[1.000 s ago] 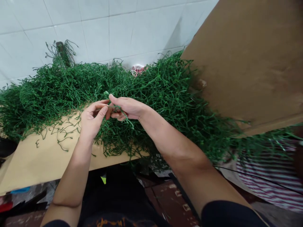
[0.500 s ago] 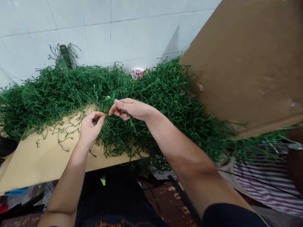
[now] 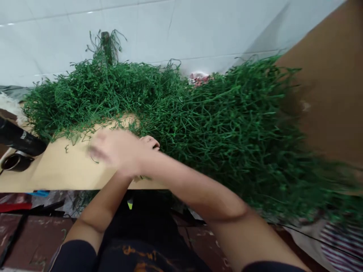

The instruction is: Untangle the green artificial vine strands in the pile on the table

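Observation:
Thin green stems with small tips form a long tangled heap [image 3: 215, 124] over a tan board [image 3: 70, 170]. My right hand [image 3: 113, 149] crosses over my left forearm and hangs above the board, smeared by motion; its fingers point left near a few loose stems. Behind it, my left hand [image 3: 150, 142] is mostly hidden; only some bent fingers show at the front edge of the heap. Whether either hand holds a stem cannot be made out.
At the left stand a black cylindrical object [image 3: 22, 138] and a roll of dark tape [image 3: 17, 161]. White tiles [image 3: 141, 34] rise behind the heap. A large brown cardboard sheet [image 3: 334, 94] leans at the right, above striped cloth [image 3: 343, 241].
My right hand has swept left across my left arm, away from the fingertips of my left hand. The view has turned left, bringing in the black cylinder and tape.

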Demonstrator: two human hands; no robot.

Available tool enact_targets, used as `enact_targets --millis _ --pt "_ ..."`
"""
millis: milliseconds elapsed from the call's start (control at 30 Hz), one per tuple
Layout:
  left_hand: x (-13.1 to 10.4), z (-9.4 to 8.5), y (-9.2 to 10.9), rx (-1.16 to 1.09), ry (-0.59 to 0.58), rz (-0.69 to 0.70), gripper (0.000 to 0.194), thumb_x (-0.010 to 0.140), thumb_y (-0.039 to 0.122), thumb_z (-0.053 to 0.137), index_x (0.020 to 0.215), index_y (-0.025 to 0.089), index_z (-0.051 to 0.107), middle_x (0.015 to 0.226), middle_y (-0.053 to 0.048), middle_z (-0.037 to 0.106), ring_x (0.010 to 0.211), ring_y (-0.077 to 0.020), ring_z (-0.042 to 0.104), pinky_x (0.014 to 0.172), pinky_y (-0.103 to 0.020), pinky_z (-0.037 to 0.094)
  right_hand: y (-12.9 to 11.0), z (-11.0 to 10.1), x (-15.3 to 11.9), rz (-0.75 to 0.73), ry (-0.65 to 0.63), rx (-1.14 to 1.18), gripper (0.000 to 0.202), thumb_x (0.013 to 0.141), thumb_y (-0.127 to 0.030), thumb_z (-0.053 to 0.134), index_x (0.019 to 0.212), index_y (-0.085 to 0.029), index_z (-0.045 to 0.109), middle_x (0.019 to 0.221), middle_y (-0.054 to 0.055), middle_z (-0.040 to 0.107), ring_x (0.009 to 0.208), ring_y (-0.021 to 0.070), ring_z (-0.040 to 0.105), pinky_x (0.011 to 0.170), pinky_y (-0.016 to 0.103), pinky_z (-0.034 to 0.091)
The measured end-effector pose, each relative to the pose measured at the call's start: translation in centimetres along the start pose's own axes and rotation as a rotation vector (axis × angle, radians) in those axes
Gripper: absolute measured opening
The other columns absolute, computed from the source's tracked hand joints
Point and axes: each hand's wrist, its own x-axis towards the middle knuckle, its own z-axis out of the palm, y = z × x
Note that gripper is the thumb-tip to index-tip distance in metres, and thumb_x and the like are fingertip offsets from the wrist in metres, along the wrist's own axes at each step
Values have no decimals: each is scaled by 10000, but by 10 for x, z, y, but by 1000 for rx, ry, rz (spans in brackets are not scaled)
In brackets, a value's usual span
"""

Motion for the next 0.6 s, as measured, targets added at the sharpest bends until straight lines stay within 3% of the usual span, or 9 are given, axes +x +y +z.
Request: enact_targets --millis 67,167,233,400,600 --pt "-2 -2 -2 96 -53 31 189 802 160 484 892 153 651 1017 -56 643 1001 -205 592 936 -351 457 -10 34 5 -231 -173 -97 298 789 -461 557 899 -191 623 947 75 601 890 191 514 772 306 387" --pt "-7 -6 -9 202 -79 31 260 798 149 515 1037 135 618 1195 -136 577 1130 -242 537 989 -417 429 -1 58 12 -481 -250 -284 516 774 -571 508 1019 -132 623 997 144 592 967 254 489 838 372 376" --pt "-11 -8 -15 202 -70 -51 311 797 152 520 1098 139 596 1281 -148 525 1201 -266 490 1018 -445 399 13 60 20 -384 -223 -329 564 781 -574 495 1086 -113 608 1051 160 571 1004 272 476 869 395 364" --pt "-30 -15 -20 121 -116 -131 408 863 216 409 1254 142 503 1406 -141 411 1313 -283 367 1104 -470 264 48 54 46 84 -179 -351 640 752 -540 562 1228 -114 528 1211 187 476 1111 325 440 923 418 365" --pt "-51 -26 -19 266 -149 -136 502 779 180 490 1268 65 470 1347 -207 467 1318 -338 339 1115 -532 185 62 70 97 281 -241 -420 956 602 -650 629 1368 -147 359 1371 237 312 1247 417 323 984 503 333"
